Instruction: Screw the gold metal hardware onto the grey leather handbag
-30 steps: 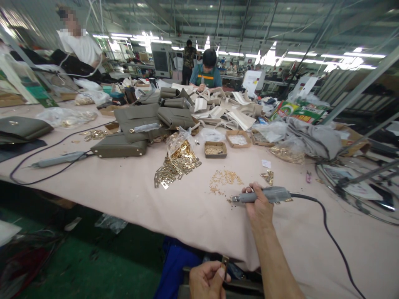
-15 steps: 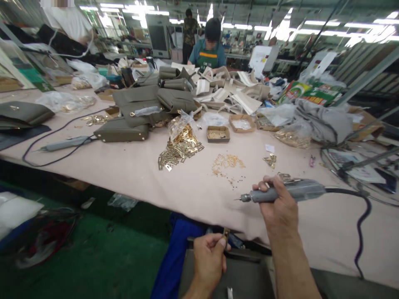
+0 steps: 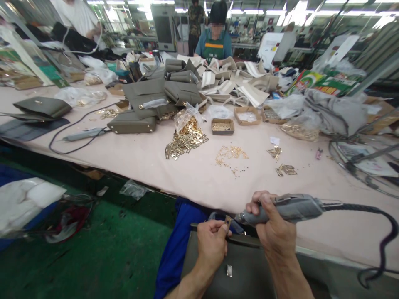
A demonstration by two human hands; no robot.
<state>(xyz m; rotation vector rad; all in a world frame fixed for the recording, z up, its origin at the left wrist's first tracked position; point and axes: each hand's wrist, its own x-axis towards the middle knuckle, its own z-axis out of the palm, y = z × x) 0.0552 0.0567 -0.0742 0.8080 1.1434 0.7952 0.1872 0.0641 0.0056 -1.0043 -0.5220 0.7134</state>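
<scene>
My right hand (image 3: 272,226) is closed around a grey corded electric screwdriver (image 3: 288,208), its tip pointing left toward my left hand. My left hand (image 3: 212,245) pinches a small gold metal plate (image 3: 228,220) just above the top edge of an olive-grey handbag (image 3: 246,270) lying on my lap. The driver tip meets the plate or nearly so. A small silver fitting (image 3: 229,270) sits on the bag's face. On the pink table (image 3: 193,178) lie a heap of gold plates (image 3: 183,143) and scattered gold screws (image 3: 230,154).
Olive bags (image 3: 149,104) and cream bag parts are piled mid-table, with small cardboard trays (image 3: 222,126) of hardware. A second screwdriver (image 3: 84,134) lies at left with its cable. A person in a green apron works across the table. Green floor lies at left.
My right hand has brought the screwdriver off the table down to my lap. The view has tilted down, so the bag and my left hand with the plate show more fully.
</scene>
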